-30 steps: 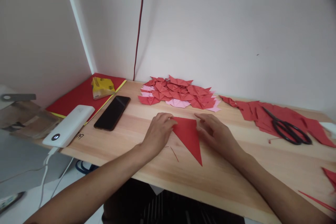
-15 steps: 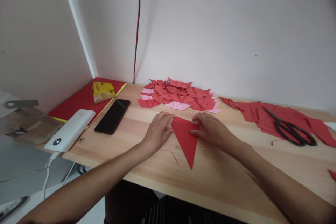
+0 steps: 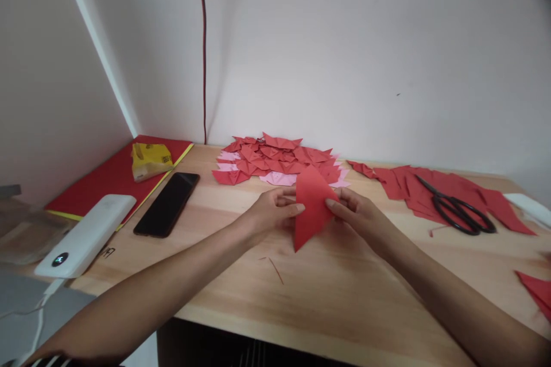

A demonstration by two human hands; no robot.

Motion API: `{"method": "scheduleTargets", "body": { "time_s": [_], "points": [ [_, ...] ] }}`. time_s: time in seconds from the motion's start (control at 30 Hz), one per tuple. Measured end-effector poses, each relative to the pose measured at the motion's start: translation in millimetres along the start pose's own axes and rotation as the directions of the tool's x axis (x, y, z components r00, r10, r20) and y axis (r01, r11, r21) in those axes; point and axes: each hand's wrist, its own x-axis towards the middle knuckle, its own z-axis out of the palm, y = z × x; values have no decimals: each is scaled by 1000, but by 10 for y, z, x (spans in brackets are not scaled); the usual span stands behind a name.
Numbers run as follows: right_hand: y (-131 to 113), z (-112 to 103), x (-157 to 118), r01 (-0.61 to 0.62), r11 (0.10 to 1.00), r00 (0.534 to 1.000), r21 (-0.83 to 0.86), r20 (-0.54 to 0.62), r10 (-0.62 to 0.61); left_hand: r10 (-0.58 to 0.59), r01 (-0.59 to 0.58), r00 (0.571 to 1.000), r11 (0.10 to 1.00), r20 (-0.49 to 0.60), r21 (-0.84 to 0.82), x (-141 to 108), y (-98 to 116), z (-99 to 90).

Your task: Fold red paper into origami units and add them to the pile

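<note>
A folded red paper (image 3: 313, 203) is held up between my two hands, tilted, with one point upward and another downward. My left hand (image 3: 278, 212) pinches its left edge, thumb on the near face. On the right side, my right hand (image 3: 355, 210) grips the edge with thumb in front and fingers behind. Behind the paper lies a pile of folded red and pink paper pieces (image 3: 275, 155). A thin red paper scrap (image 3: 276, 270) rests on the wooden table (image 3: 241, 298) below my left hand.
Black scissors (image 3: 460, 212) lie on red paper sheets (image 3: 456, 189) at the right. More red paper (image 3: 536, 292) sits at the right edge. To the left are a black phone (image 3: 167, 205), a white power bank (image 3: 86, 235), a yellow packet (image 3: 150, 160) and a red folder (image 3: 99, 175).
The red paper has been lifted off the table and turned, and both hands now grip its sides. The view has shifted slightly to the right.
</note>
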Motion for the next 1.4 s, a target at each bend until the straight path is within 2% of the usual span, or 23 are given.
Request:
{"method": "scheduleTargets", "body": {
  "time_s": [0.1, 0.27, 0.37, 0.5, 0.83, 1.07, 1.17, 1.3, 1.4],
  "points": [
    [31, 1, -49, -23, 986, 998, 167, 60, 13, -63, 64, 998, 998, 20, -29, 45, -49, 72],
    [168, -35, -45, -129, 931, 989, 341, 113, 95, -71, 72, 997, 997, 44, -25, 32, -56, 47],
    [218, -52, -37, -142, 933, 986, 331, 130, 104, -34, 37, 998, 998, 53, -52, -10, -30, 34],
    [226, -56, -48, -117, 954, 985, 277, 158, 75, -51, 51, 999, 994, 10, -99, -34, -30, 7],
    [284, -35, -81, -135, 965, 987, 226, 117, 111, -85, 92, 995, 985, 50, -145, -24, -39, -32],
    [261, 2, -71, -171, 905, 984, 389, 119, 135, -74, 79, 996, 984, 40, -158, -31, -31, -15],
    [252, -4, -72, -147, 937, 987, 317, 109, 118, -75, 79, 997, 986, 31, -148, -31, -31, -8],
    [219, 3, -106, -45, 995, 992, 94, 120, 34, -62, 64, 998, 990, 22, -125, -40, -32, 14],
    [177, 46, -144, -41, 999, 989, -8, 143, 41, -62, 63, 998, 994, 7, -90, -57, -28, 38]
  ]
}}
